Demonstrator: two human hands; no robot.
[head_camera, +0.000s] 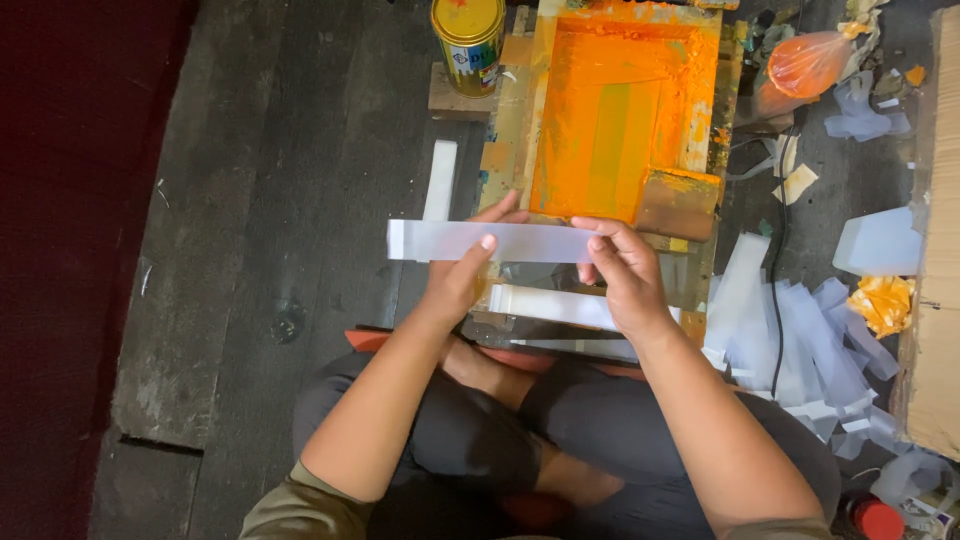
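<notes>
Two hands pinch one translucent white strip (490, 241), held level just below the orange printing screen (610, 110): left hand (462, 272) grips its middle, right hand (622, 270) its right end. A yellow tin (468, 40) with a pale label band stands left of the screen; an orange plastic bag (808, 62) lies to its right.
</notes>
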